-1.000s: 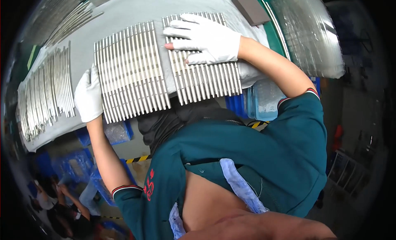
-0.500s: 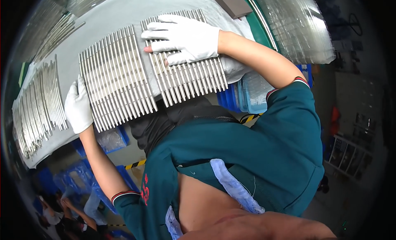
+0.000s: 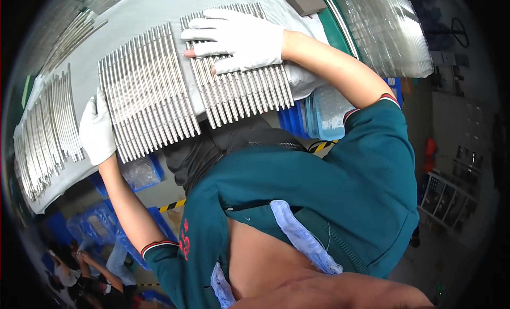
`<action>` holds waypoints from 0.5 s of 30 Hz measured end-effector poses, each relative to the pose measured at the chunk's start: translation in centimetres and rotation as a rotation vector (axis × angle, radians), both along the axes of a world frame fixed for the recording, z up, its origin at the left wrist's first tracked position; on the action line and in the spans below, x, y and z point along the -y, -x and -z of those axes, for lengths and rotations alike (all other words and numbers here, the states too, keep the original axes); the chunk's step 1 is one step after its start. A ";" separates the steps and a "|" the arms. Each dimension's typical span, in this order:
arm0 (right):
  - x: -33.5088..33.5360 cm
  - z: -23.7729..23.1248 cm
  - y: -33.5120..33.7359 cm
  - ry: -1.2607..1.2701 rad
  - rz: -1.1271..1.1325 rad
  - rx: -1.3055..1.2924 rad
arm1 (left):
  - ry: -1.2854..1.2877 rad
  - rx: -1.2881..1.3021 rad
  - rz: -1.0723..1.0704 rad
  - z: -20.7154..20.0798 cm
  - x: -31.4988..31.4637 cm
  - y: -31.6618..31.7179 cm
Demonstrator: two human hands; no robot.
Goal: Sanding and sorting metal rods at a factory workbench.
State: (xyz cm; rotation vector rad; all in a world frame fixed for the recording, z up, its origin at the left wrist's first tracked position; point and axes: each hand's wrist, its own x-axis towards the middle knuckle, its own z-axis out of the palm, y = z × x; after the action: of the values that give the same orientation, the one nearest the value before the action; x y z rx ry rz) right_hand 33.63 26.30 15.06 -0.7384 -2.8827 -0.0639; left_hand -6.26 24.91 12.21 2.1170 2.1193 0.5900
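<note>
Shiny metal rods lie side by side in rows on a table spread with a pale cloth [image 3: 191, 99]. My right hand [image 3: 239, 41], in a white glove with some fingertips bare, rests flat and spread across the right row of rods [image 3: 247, 94]. Against the left edge of the middle row of rods [image 3: 146, 91] lies my gloved left hand [image 3: 97, 131], fingers stretched along the outermost rod. Farther left is a looser, uneven row of rods [image 3: 50, 131]. The rods under my right palm are hidden.
More loose rods [image 3: 71, 38] lie at the far left. Clear plastic tubes or sheeting [image 3: 393, 33] and a grey-brown block [image 3: 303, 1] are at the far right. Blue bins [image 3: 292, 120] stand below the table edge. Another person's arms [image 3: 98, 266] show at lower left.
The rods, table and both hands appear slightly higher in the picture. My right hand stays spread on the right row, and my left hand stays beside the middle row.
</note>
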 end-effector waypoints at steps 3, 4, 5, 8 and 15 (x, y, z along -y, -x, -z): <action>0.0 0.1 -0.1 -0.015 -0.022 -0.048 | -0.001 -0.008 0.003 0.7 -0.3 0.7; 0.0 0.1 -0.1 -0.018 -0.010 -0.022 | 0.018 0.008 -0.010 0.9 -0.4 0.9; 0.0 0.1 -0.1 -0.022 -0.010 -0.021 | 0.021 0.005 -0.018 1.0 -0.5 1.1; 0.1 -0.1 -0.1 -0.025 -0.012 -0.023 | -0.018 -0.015 0.026 1.2 -0.5 1.2; 0.4 -1.1 0.2 0.137 0.026 -0.008 | -0.020 -0.009 0.027 0.5 -0.1 0.5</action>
State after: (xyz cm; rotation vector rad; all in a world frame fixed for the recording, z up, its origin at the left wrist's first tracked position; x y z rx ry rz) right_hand 33.39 25.94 16.18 -0.7982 -2.8929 0.1348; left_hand -6.80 25.06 11.69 2.1591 2.0951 0.6019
